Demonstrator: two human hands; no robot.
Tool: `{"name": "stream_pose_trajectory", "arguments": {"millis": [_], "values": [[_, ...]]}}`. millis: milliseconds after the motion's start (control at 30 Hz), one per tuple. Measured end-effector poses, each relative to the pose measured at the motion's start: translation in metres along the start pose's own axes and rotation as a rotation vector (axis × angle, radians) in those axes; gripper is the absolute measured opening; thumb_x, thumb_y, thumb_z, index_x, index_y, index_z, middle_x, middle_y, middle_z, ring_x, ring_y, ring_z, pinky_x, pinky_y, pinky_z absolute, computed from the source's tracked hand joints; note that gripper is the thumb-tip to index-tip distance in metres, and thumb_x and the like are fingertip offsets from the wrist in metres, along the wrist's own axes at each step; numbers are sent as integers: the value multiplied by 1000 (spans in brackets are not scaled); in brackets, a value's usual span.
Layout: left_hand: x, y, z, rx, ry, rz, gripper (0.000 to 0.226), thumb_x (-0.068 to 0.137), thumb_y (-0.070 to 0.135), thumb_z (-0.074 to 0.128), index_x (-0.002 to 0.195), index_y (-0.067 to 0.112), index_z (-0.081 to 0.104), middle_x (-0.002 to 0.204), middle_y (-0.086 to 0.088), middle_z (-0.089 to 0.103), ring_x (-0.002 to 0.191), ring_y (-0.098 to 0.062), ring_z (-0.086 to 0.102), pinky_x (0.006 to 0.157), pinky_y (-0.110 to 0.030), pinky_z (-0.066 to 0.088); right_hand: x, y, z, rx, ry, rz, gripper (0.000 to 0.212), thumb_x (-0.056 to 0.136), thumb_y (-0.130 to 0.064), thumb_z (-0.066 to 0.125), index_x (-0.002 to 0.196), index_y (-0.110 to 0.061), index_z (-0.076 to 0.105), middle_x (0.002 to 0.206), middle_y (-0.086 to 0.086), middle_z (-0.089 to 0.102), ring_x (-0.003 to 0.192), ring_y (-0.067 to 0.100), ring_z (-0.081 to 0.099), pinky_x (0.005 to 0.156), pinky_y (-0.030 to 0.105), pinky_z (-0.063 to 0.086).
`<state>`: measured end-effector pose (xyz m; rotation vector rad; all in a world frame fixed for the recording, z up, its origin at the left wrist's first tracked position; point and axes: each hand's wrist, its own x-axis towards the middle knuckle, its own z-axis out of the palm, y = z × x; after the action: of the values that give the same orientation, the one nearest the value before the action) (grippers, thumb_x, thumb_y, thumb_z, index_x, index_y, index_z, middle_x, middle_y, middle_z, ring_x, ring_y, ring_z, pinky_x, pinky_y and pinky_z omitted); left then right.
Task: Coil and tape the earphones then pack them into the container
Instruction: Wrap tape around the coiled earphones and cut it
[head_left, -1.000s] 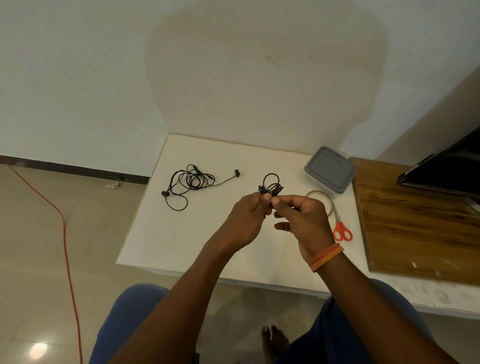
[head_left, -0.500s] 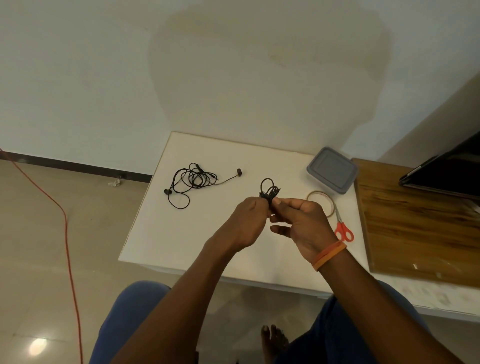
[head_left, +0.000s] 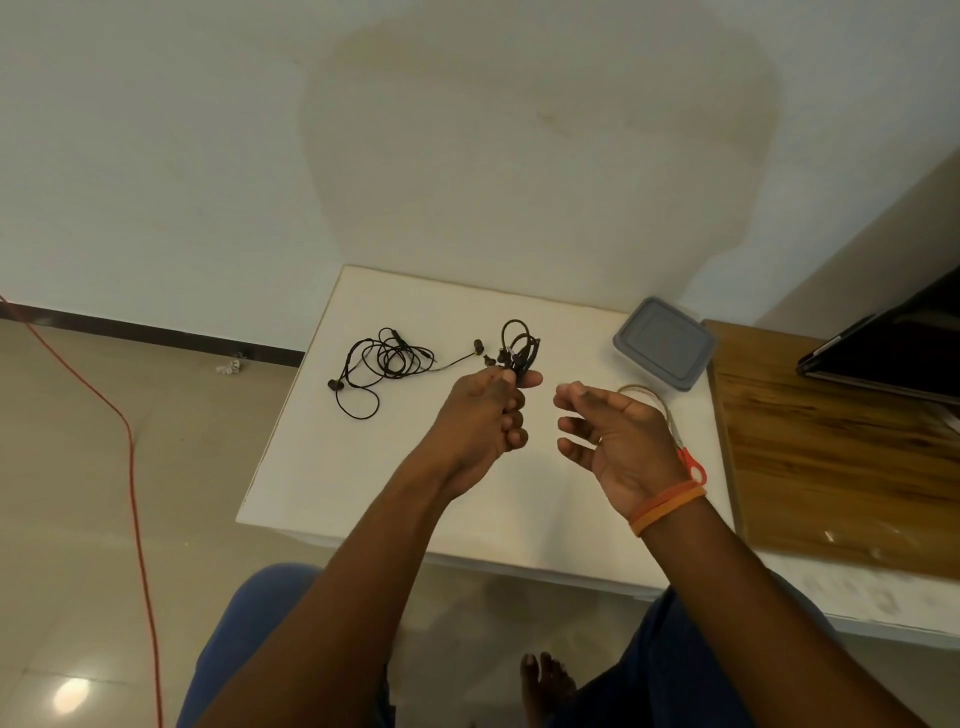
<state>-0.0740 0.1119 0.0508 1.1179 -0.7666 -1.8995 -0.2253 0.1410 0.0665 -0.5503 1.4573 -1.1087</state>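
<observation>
I am looking down at a white table (head_left: 395, 483). My left hand (head_left: 485, 415) is pinching a small coiled bunch of earphones (head_left: 519, 345) between thumb and fingers, holding it up above the table. My right hand (head_left: 613, 436) is hanging beside it, a little apart, with fingers loosely curved and nothing in it. Another pair of earphones (head_left: 387, 364) is lying loose and tangled on the table to the left. The grey container (head_left: 665, 343) is sitting with its lid on near the back right. A tape roll (head_left: 641, 391) and red-handled scissors (head_left: 691, 462) are lying behind my right hand.
</observation>
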Motion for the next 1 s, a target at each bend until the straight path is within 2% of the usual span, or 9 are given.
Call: {"name": "stream_pose_trajectory", "arguments": {"millis": [100,233,333,433,567,633,700,900,1000], "values": [[-2,-7,14,143,103,79,31,106,15,34,108,5,64,68,1,39,52,-8,33,53,-25,35,-1,8,9,-143,142,-113,13,89,-20,68,98,-11,72,94,5,72,82,20,67,57,26,55],[-6,-16,29,420,174,207,27,106,17,35,96,11,60,72,2,49,61,-12,44,58,-27,43,-2,17,21,-222,227,-176,16,89,-18,69,101,-9,73,90,7,72,78,19,66,54,25,53],[-8,-18,33,545,207,235,30,106,20,34,117,10,61,95,-15,65,87,-34,61,79,-42,54,-2,17,24,-228,213,-195,11,89,-17,69,97,-12,74,86,9,71,76,19,65,54,24,54],[-8,-17,35,608,212,256,34,107,21,33,129,9,57,116,-20,64,110,-36,60,93,-45,51,-4,15,25,-143,154,-156,11,91,-14,66,85,-19,74,87,9,72,80,21,66,59,29,58],[-8,-17,33,570,185,282,33,107,20,33,125,9,59,105,-18,66,104,-35,62,81,-33,50,-6,12,23,-12,98,-61,12,92,-14,64,86,-19,73,90,5,73,86,21,66,64,31,55],[-8,-17,33,547,174,283,32,107,20,33,120,11,61,85,1,63,87,-24,63,74,-25,46,-5,11,23,57,76,-9,10,91,-14,64,89,-17,73,92,4,73,89,21,65,68,33,54],[-8,-17,33,533,178,269,33,107,20,33,120,14,62,80,14,57,75,-7,56,73,-24,45,-4,11,21,94,50,20,9,91,-13,64,91,-15,73,93,5,72,91,23,64,73,37,53],[-6,-16,31,568,218,260,30,106,19,34,107,11,62,79,9,56,71,-6,52,70,-24,44,-2,13,21,36,-33,-13,15,89,-17,64,100,-10,73,105,13,73,104,32,66,89,47,52],[-6,-16,26,805,237,294,25,104,14,33,96,11,56,79,5,55,70,-8,50,57,-12,35,-2,14,21,-20,-62,-6,22,81,-26,69,96,-12,75,101,11,74,101,31,67,94,51,50]]}}
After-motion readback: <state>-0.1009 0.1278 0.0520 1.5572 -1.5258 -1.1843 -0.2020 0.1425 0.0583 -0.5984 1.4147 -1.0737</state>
